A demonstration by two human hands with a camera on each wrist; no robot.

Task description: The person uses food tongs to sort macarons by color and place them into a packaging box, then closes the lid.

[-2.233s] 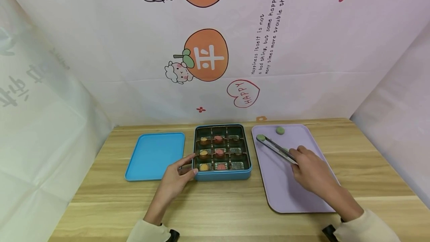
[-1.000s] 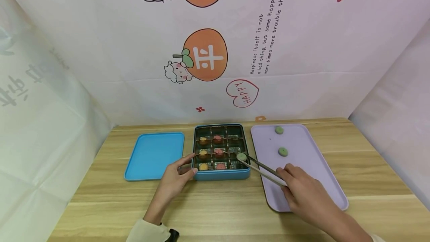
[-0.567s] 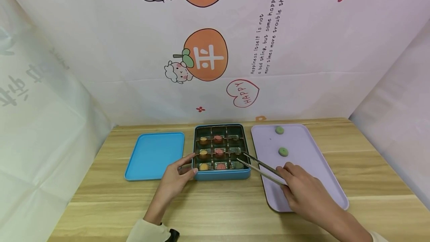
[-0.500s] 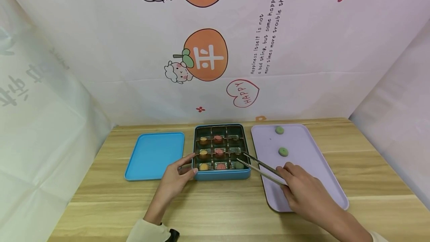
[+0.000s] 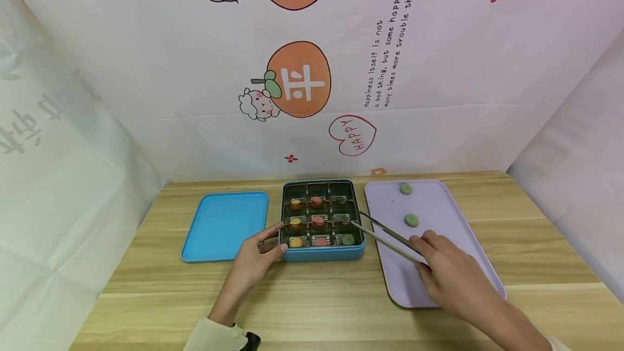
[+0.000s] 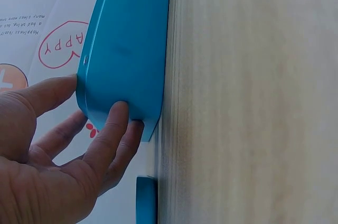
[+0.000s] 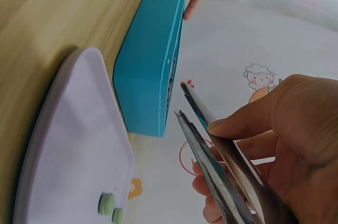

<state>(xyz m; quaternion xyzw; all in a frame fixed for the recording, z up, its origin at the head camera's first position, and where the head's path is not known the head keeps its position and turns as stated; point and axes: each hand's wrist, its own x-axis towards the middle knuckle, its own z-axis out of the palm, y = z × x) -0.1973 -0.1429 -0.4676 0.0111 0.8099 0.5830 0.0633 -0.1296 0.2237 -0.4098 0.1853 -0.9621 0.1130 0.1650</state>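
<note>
My right hand [image 5: 450, 278] grips metal tongs [image 7: 222, 176], whose toothed tips stand apart with nothing between them, over the right edge of a blue box [image 5: 322, 254]. Inside the box is a clear-and-dark divided insert. Yellow sweets [image 5: 296, 242] fill its left column, pink sweets [image 5: 320, 241] its middle column, and a green round sweet [image 5: 348, 239] lies in the front right compartment. With its fingers extended, my left hand [image 5: 253, 259] touches the box's left side and front left corner; the left wrist view shows fingertips [image 6: 120, 109] against the blue wall.
On the right lies a lilac tray [image 5: 414, 286] bearing two green sweets [image 5: 411, 220], one behind the other. A flat blue lid [image 5: 225, 226] rests left of the box. White printed cloth [image 5: 429, 140] hangs behind the wooden table [image 5: 302, 307].
The tongs carried a green sweet from the tray into the front right compartment and let it go. They then drew back up and to the right. My left hand stayed put.
</note>
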